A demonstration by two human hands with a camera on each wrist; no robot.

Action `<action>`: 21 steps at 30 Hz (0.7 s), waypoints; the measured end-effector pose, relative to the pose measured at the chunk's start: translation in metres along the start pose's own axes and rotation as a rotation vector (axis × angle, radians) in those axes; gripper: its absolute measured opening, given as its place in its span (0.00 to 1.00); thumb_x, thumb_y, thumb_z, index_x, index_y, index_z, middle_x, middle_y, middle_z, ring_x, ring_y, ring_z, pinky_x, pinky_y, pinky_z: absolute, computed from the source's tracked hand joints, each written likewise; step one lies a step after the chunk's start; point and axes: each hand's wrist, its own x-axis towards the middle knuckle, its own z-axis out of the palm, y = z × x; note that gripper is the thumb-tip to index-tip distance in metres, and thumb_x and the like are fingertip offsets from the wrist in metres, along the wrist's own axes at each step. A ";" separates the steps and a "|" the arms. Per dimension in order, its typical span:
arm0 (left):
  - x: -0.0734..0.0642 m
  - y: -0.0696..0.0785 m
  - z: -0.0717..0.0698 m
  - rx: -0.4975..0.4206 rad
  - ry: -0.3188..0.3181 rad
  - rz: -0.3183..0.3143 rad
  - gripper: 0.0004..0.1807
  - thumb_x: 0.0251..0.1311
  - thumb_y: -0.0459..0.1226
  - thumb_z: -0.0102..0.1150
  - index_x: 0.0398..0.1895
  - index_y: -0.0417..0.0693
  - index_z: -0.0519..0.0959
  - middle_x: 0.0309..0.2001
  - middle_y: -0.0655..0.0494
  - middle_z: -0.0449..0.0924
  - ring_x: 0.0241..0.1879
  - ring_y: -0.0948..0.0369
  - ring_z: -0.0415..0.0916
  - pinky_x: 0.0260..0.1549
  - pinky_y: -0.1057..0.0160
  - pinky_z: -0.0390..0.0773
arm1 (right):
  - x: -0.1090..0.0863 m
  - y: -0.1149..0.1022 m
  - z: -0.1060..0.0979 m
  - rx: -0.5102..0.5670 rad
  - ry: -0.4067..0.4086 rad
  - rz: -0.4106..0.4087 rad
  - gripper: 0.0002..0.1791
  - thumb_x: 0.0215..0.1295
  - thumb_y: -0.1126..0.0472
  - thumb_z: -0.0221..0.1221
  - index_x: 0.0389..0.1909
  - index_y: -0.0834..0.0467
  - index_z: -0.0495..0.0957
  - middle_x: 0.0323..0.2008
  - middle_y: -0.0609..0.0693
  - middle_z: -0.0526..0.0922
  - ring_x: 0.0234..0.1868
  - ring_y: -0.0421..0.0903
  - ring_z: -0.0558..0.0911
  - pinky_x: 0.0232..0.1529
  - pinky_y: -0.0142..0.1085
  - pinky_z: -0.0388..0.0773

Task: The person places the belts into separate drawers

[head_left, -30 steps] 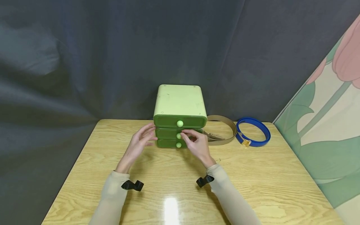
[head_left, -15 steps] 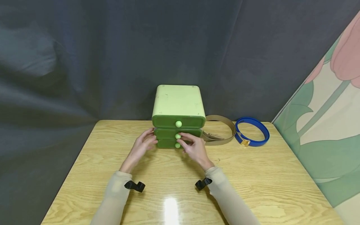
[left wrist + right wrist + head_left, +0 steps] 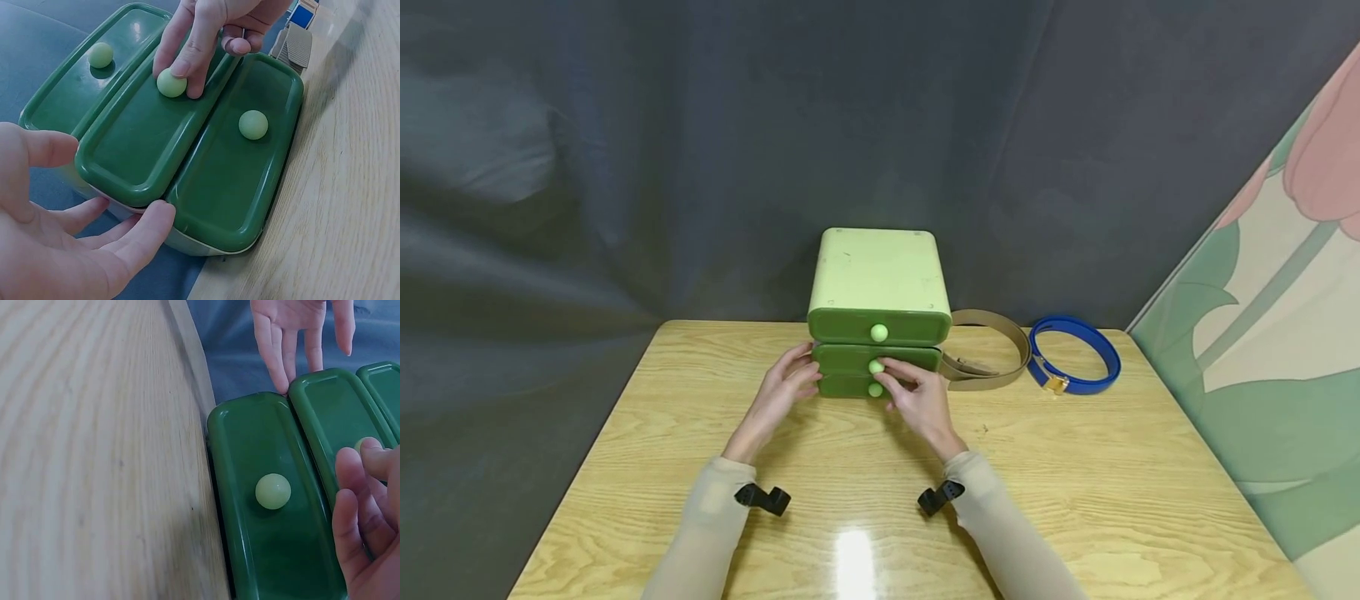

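Note:
A small cabinet with a pale green top and three dark green drawers stands at the table's back. My right hand pinches the round pale knob of the middle drawer between thumb and fingers. In the left wrist view, that drawer's front stands slightly proud of the bottom drawer. My left hand is at the cabinet's left side, fingers spread and loosely bent, fingertips right at the drawer edges. The top drawer looks flush with its housing.
Right of the cabinet lie a coiled tan belt and a coiled blue belt with a gold buckle. Behind the wooden table hangs a dark curtain; a floral panel stands along the right.
My right hand has shifted slightly down and left, its thumb now lower on the middle knob. My left hand has moved slightly, staying by the cabinet's left side.

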 end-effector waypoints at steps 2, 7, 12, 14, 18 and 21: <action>0.000 0.000 0.000 -0.002 0.002 0.000 0.34 0.83 0.38 0.47 0.86 0.39 0.52 0.80 0.33 0.60 0.74 0.36 0.69 0.73 0.41 0.72 | -0.001 0.000 -0.001 0.008 -0.002 -0.001 0.15 0.68 0.64 0.72 0.55 0.58 0.90 0.44 0.58 0.93 0.16 0.37 0.84 0.23 0.33 0.84; 0.000 0.000 0.001 0.006 0.003 0.001 0.34 0.84 0.40 0.46 0.86 0.40 0.52 0.79 0.33 0.61 0.73 0.36 0.69 0.73 0.41 0.73 | -0.003 -0.001 -0.002 0.025 -0.017 0.013 0.14 0.69 0.64 0.71 0.54 0.57 0.90 0.45 0.59 0.93 0.17 0.39 0.84 0.23 0.34 0.84; 0.001 -0.001 0.001 0.011 0.016 -0.016 0.33 0.85 0.42 0.45 0.86 0.41 0.53 0.77 0.34 0.63 0.71 0.37 0.71 0.71 0.43 0.75 | -0.005 -0.001 -0.001 0.032 -0.023 0.021 0.14 0.68 0.66 0.71 0.54 0.59 0.90 0.44 0.59 0.93 0.17 0.46 0.84 0.23 0.39 0.85; 0.001 -0.002 0.001 0.007 0.023 -0.021 0.33 0.85 0.42 0.45 0.86 0.42 0.54 0.77 0.35 0.64 0.70 0.38 0.72 0.71 0.44 0.76 | -0.006 -0.002 -0.001 0.035 -0.023 0.021 0.14 0.68 0.66 0.71 0.54 0.59 0.90 0.44 0.60 0.93 0.17 0.51 0.84 0.23 0.40 0.85; 0.002 -0.003 0.000 -0.010 0.033 -0.022 0.32 0.85 0.43 0.45 0.85 0.42 0.55 0.75 0.37 0.65 0.68 0.42 0.73 0.71 0.45 0.77 | -0.007 -0.001 -0.001 0.036 -0.023 0.026 0.15 0.68 0.66 0.71 0.54 0.59 0.90 0.44 0.59 0.93 0.19 0.61 0.84 0.24 0.39 0.85; 0.003 -0.003 0.000 -0.023 0.036 -0.021 0.32 0.85 0.42 0.45 0.85 0.42 0.55 0.75 0.37 0.66 0.67 0.44 0.74 0.70 0.48 0.78 | -0.009 -0.001 -0.002 0.035 -0.022 0.030 0.14 0.68 0.65 0.71 0.54 0.58 0.90 0.44 0.58 0.93 0.20 0.64 0.84 0.24 0.36 0.85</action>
